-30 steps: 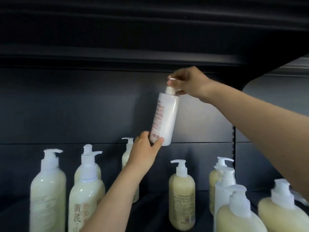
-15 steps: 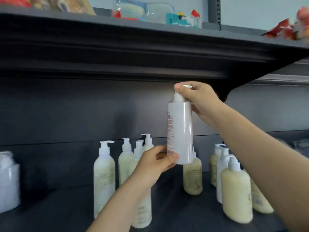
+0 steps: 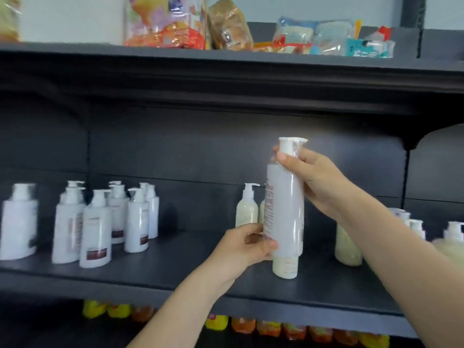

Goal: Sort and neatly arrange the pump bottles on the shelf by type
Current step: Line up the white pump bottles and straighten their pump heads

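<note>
Regripped lower since half a second back, off the pump top and down to the neck; white pump bottle point(image 3: 283, 209) held upright, clear of the shelf point(image 3: 175, 280).

Under the bottle, dark shelf. Well to the left of the bottle, a cluster of matching white bottles point(image 3: 95, 222); just behind it and off to its right, cream bottles point(image 3: 247, 209), one showing below its base, contact impossible to tell. Cupped at the bottom edge by the left hand point(image 3: 248, 243), fingers curled round; clasped at the neck by the right hand point(image 3: 313, 177), thumb laid across just under the pump head point(image 3: 288, 145). Judged mid-carry in the sorting step: lifted out of the cream side, probably bound for the white cluster. Next calls for travel leftward across the open gap, kept upright and above the cream pumps, then a gentle set-down beside the white group before letting go.
</note>
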### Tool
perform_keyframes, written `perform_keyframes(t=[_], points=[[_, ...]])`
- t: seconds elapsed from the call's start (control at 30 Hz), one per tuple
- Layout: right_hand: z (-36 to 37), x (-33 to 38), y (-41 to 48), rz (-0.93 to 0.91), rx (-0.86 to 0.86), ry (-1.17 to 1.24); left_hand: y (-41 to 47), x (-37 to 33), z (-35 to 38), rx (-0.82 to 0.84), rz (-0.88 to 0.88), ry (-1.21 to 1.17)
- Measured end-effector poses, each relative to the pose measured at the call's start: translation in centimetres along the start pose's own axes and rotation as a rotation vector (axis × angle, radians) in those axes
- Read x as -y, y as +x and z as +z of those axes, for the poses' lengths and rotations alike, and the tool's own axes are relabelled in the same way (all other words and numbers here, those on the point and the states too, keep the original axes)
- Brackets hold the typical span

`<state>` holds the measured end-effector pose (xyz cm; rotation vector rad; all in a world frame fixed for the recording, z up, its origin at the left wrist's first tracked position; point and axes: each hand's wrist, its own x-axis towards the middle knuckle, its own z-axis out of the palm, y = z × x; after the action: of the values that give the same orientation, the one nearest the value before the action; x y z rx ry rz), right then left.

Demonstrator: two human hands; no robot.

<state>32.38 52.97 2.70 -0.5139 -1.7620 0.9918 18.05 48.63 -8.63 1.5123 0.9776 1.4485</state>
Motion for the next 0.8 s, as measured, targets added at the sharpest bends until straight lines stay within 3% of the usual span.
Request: perform_keyframes(t=[0.3, 0.57, 0.8], points=[[8.0, -1.9, -2.5, 0.12, 0.235, -0.084, -9.8, -0.4, -6.2, -0.254, -0.123, 0.146], [17.5, -4.3, 0.4, 0.109, 0.152, 0.027, -11.9, 0.0, -14.4, -0.326, -0.187, 0.348], [23.7, -9.3, 5.8, 0.151, 0.093, -0.02, -9.1, 3.2, -22.6, -0.347, -0.108, 0.653]])
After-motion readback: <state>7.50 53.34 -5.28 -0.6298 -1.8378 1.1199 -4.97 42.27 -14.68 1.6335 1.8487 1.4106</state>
